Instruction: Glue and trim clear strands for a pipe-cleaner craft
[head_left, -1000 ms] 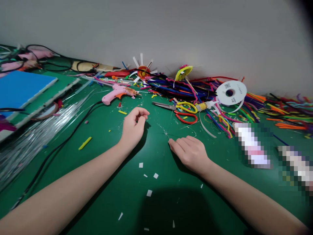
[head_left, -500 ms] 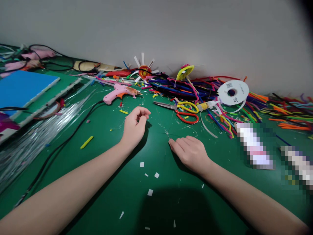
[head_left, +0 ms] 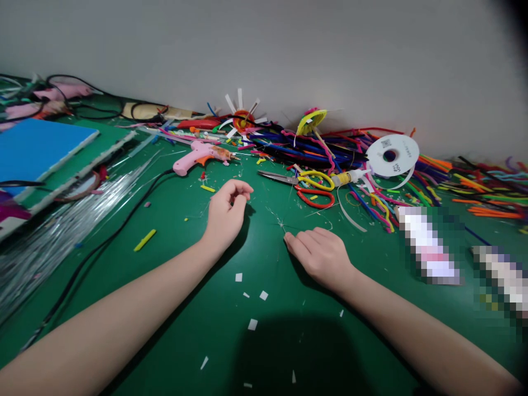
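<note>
My left hand (head_left: 226, 210) hovers over the green table (head_left: 198, 330), fingers loosely curled, with a gap between thumb and forefinger. Nothing shows in it. To its right, my right hand (head_left: 319, 253) is closed, thumb and forefinger pinched at the end of a fine, shiny strand. That strand belongs to a spidery bunch of thin strands (head_left: 281, 224), spreading from one bright point between my hands. Scissors (head_left: 315, 190) with one yellow and one red handle lie beyond my right hand. A pink glue gun (head_left: 202, 157) rests behind my left hand.
White paper scraps (head_left: 253, 324) lie in front. A glue bottle (head_left: 348, 177) and white ribbon spool (head_left: 392, 156) sit among colourful pipe cleaners (head_left: 305, 148) along the wall. Silvery strands (head_left: 82, 220), a black cord (head_left: 94, 253) and blue board (head_left: 45, 148) are at left; blurred items (head_left: 431, 247) at right.
Both hands hold nearly the same positions and the same finger shapes. The whole view has shifted very slightly; nothing has been picked up or let go.
</note>
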A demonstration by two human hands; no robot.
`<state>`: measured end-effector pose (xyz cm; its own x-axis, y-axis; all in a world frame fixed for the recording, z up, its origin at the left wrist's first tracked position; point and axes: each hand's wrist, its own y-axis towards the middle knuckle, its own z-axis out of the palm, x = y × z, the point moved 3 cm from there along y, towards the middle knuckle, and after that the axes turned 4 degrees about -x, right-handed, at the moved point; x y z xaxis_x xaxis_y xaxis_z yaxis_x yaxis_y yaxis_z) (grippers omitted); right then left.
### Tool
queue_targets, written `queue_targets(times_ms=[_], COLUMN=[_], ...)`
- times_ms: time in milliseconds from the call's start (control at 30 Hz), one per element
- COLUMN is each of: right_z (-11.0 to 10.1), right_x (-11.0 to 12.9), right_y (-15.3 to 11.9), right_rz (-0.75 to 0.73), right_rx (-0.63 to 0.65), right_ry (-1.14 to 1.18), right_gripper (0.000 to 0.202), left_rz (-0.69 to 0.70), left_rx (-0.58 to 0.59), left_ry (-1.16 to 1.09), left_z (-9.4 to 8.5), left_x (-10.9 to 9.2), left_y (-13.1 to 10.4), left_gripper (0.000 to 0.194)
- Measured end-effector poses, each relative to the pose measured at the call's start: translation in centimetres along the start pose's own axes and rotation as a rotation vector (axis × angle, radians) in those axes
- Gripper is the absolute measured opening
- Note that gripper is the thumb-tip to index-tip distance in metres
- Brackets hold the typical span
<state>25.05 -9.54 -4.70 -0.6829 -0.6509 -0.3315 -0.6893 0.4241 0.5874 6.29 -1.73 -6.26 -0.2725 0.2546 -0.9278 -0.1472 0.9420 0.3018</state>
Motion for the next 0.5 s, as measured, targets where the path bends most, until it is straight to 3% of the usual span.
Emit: queue_targets(times_ms=[500], right_z=[0.00], right_x=[0.20], right_y=[-0.14], right_rz=[-0.001], right_rx=[0.005], right_ry=[0.011], right_gripper=[0.019], left_rz=[-0.002], left_rx=[0.000], left_ry=[-0.003], left_z=[0.00], left_x=[0.08], left_y=[0.03], left_gripper=[0.022])
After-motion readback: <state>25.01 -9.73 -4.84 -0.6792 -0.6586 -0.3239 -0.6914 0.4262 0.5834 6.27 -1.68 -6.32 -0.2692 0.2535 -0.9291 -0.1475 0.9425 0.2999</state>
